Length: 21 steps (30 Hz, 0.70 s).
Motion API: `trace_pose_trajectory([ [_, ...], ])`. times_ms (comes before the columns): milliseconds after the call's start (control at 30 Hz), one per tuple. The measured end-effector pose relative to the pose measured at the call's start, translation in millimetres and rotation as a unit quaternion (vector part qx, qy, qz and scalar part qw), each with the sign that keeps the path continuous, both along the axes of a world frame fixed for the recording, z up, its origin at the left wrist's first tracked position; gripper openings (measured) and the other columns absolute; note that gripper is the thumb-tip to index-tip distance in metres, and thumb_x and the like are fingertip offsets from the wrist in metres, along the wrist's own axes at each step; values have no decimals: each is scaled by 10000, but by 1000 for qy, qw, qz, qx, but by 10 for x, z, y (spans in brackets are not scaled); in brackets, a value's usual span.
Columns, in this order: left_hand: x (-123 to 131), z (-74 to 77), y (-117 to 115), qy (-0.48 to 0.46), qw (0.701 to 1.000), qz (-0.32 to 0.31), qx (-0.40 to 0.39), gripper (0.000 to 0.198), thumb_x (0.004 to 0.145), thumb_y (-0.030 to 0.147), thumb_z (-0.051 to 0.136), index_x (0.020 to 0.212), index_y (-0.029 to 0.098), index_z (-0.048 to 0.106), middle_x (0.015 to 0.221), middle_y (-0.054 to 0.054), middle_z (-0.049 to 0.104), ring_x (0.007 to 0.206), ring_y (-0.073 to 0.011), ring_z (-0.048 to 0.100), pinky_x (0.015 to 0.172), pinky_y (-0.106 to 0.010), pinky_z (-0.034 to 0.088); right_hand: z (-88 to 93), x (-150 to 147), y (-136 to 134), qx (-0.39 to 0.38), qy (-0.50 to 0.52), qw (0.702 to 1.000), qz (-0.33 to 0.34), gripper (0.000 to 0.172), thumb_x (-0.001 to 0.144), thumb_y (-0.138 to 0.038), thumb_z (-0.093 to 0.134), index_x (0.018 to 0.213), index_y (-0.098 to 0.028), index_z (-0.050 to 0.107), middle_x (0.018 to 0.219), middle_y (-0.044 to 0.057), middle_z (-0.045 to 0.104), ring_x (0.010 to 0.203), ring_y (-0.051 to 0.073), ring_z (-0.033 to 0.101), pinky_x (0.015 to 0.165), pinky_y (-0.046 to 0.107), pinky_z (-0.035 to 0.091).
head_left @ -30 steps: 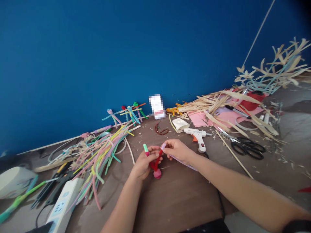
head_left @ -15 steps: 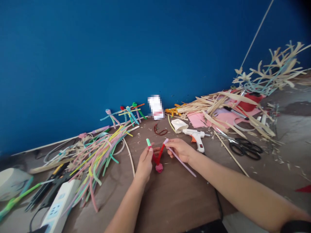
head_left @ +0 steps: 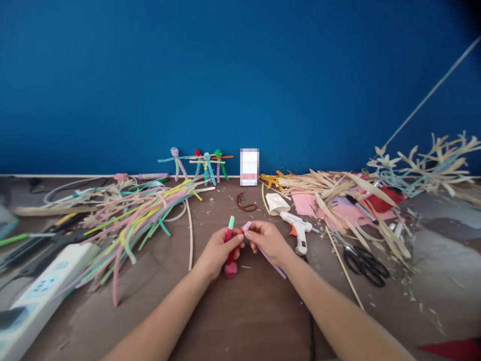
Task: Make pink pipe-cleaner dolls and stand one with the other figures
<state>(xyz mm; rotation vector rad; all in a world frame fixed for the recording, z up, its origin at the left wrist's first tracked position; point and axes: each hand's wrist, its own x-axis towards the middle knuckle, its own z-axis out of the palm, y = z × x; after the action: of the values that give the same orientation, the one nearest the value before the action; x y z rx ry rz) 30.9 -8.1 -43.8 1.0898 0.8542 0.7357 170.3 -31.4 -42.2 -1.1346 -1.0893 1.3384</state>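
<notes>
Between my hands, low over the table, is a small pipe-cleaner figure (head_left: pixel 230 270) with a pinkish-red lump at its lower end and red limbs; one limb has a mint-green tip. My left hand (head_left: pixel 218 250) is closed round the red limb below that tip, thumb pressed against it. My right hand (head_left: pixel 267 241) pinches a lilac pipe cleaner (head_left: pixel 276 268) at the end of another red limb, its long tail slanting down under the palm. The fingertips of both hands nearly meet. Part of the figure is hidden behind my left fingers.
Loose pastel pipe cleaners (head_left: pixel 150 215) and a power strip (head_left: pixel 48 296) lie left. Finished pipe-cleaner figures (head_left: pixel 207 163) lean on the blue wall beside a blurred white card (head_left: pixel 249 165). Right are a glue gun (head_left: pixel 298 230), black-handled scissors (head_left: pixel 366 263) and dried husk strips (head_left: pixel 330 183).
My hands have come closer together, bringing the two red limbs nearer each other. The view has levelled and shifted, so the table's things appear moved.
</notes>
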Motion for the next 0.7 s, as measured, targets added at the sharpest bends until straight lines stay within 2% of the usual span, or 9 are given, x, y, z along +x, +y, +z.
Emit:
trace_pose_trajectory([
  [133,-36,47,41,-20,1000,-5,-17,241,654,344,593,710,127,507,506,38,516,330,-13,345,336,-144,219,21,11,-14,14,-19,999,30,183,671,-226,594,839,-155,600,603,-29,526,433,45,435,421,185,377],
  [333,-131,141,94,-29,995,-87,-41,218,641,317,596,614,137,477,439,61,449,300,-7,259,316,-155,143,17,70,-11,11,-65,991,119,235,704,-241,569,930,-176,562,612,-23,543,401,45,430,400,182,340],
  [467,-181,176,107,-17,991,-126,-32,200,630,310,596,626,128,512,416,68,413,316,-10,241,324,-158,131,64,140,-25,15,-120,982,143,181,699,-254,580,851,-169,531,584,-48,485,432,43,401,414,167,333],
  [533,-209,201,104,-4,986,-166,-13,194,623,305,595,624,121,535,415,61,419,327,-14,252,332,-160,136,106,187,-39,1,-146,970,197,155,704,-277,573,791,-156,536,603,-44,467,456,44,400,437,169,342],
  [633,-249,264,82,47,968,-243,33,189,607,307,592,605,119,573,418,43,442,339,-27,283,343,-167,160,155,251,-53,-24,-213,926,311,182,722,-317,543,745,-137,558,621,-25,489,481,53,412,455,173,341],
  [700,-265,311,60,107,954,-271,76,169,601,300,578,608,132,595,437,36,466,341,-40,310,346,-176,190,164,276,-51,-27,-263,903,339,185,732,-317,524,715,-137,561,583,-30,487,477,59,402,450,172,321],
])
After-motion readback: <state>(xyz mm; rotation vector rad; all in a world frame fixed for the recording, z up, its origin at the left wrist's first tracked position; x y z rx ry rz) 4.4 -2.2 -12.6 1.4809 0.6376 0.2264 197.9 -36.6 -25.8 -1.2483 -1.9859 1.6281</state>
